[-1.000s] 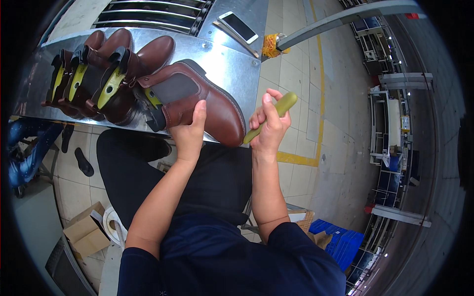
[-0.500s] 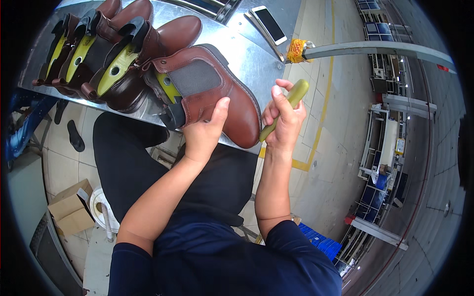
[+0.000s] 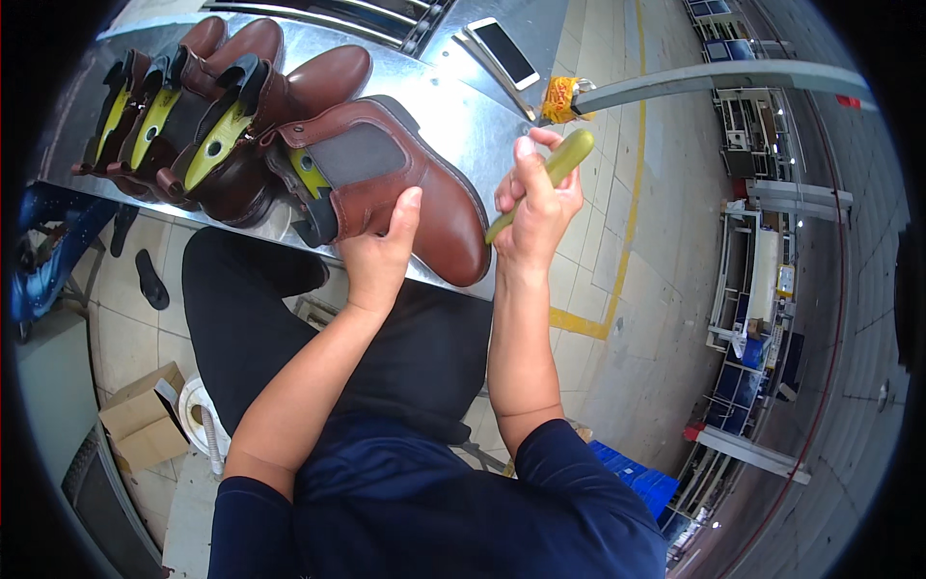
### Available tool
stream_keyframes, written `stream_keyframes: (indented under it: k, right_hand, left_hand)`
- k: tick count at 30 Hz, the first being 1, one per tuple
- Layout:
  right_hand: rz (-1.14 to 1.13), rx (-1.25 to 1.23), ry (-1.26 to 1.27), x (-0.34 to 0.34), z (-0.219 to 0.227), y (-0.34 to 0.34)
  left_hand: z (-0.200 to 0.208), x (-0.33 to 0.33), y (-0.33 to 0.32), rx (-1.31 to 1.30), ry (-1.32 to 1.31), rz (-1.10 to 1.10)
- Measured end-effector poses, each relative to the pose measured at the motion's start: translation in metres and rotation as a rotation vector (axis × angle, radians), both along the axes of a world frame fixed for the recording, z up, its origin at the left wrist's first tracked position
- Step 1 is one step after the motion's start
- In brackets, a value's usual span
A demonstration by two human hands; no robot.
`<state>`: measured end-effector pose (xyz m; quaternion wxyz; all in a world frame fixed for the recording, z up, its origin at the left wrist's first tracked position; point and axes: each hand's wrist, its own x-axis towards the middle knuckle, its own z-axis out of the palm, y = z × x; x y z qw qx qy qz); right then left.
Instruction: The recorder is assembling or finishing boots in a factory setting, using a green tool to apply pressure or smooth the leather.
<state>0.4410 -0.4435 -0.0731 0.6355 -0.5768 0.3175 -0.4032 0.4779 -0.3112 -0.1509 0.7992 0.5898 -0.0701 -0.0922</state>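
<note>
Metal tabletop (image 3: pixel 449 116) supports a brown boot (image 3: pixel 415 176), gripped by the left hand (image 3: pixel 374 259) at six o'clock; right hand (image 3: pixel 536 210) clasps an olive tool (image 3: pixel 571 154), tip seemingly touching the toe, four o'clock.

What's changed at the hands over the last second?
The right hand has carried the tip of the green tool forward, up the picture, along the toe edge of the brown boot; the camera view shifted too. Nothing was taken or let go: the left hand still holds that boot, the right the tool. The other boots and phone stay on the metal table.
</note>
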Motion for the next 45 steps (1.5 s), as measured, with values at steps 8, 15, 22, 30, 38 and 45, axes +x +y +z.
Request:
stream_keyframes:
  k: [8, 15, 22, 30, 38, 45]
  right_hand:
    - [-0.096, 0.138, -0.280, -0.046, 0.000, -0.009]
    - [-0.086, 0.139, -0.224, -0.063, -0.016, 0.016]
    - [0.038, 0.153, 0.019, -0.039, -0.007, 0.009]
    - [0.260, 0.076, 0.123, 0.038, 0.011, -0.011]
    - [0.406, -0.061, 0.070, 0.111, -0.003, -0.007]
    - [0.120, 0.372, -0.194, 0.051, -0.011, -0.026]
  left_hand:
    - [-0.003, -0.001, -0.002, -0.025, -0.053, 0.056]
    - [-0.002, 0.000, -0.004, -0.032, -0.048, 0.024]
    - [-0.006, -0.003, -0.001, -0.067, 0.027, -0.020]
    - [-0.003, 0.000, 0.003, -0.084, 0.026, -0.028]
    - [-0.001, -0.001, 0.000, -0.083, 0.017, -0.007]
    - [0.013, 0.001, 0.030, -0.174, 0.155, -0.131]
